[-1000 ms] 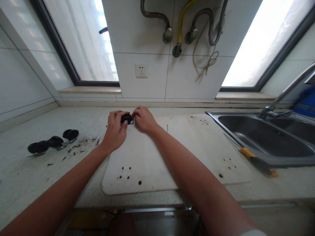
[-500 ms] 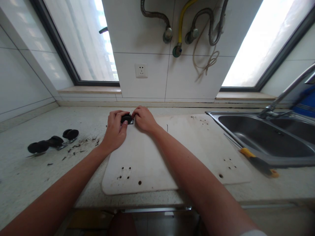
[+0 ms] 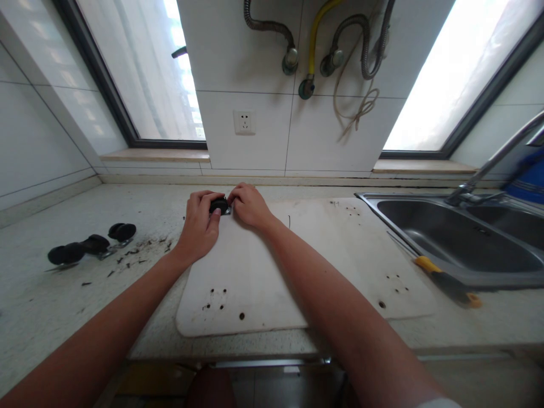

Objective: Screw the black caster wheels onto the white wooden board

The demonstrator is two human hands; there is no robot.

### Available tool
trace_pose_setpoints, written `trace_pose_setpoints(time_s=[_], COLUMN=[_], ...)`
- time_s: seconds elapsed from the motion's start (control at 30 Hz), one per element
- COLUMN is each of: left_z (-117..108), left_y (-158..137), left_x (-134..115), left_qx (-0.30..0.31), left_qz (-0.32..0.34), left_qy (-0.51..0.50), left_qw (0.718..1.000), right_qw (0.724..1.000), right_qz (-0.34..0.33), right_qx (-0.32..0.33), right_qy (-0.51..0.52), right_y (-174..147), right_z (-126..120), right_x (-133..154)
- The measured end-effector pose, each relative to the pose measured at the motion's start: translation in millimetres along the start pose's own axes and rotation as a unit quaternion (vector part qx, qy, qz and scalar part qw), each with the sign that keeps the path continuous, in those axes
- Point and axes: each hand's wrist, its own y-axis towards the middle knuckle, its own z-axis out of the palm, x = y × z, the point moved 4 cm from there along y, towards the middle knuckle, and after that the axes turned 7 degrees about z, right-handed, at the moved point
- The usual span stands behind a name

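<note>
A white board [image 3: 255, 272] with rounded corners and groups of small holes lies flat on the speckled countertop. At its far left corner my left hand [image 3: 202, 221] is closed around a black caster wheel [image 3: 218, 205], thumb in front and fingers over the top. The caster's metal plate rests at the board. Against the right side of that plate, my right hand [image 3: 249, 204] has its fingers curled and pinched; what they hold, if anything, is hidden. Several more black casters [image 3: 96, 244] lie on the counter to the left.
Dark screws and debris [image 3: 138, 252] are scattered left of the board. A screwdriver [image 3: 446, 281] with a yellow and grey handle lies by the steel sink [image 3: 425, 272] at right. Hoses and a socket [image 3: 244, 122] are on the tiled wall behind.
</note>
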Motion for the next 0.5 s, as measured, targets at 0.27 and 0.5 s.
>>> trace_pose_setpoints(time_s=[0.27,0.5], left_z=[0.5,-0.2], left_y=[-0.7,0.1], left_x=[0.7,-1.3], left_qx=[0.001,0.002], left_qz=[-0.006,-0.003], left_qy=[-0.001,-0.004], left_qw=[1.0,1.0], right_qw=[1.0,1.0], right_qz=[0.0,-0.003], right_qx=[-0.001,0.0], right_qy=[0.0,0.0], right_y=[-1.1,-0.8], right_z=[-0.7,-0.8], right_x=[-0.3,-0.1])
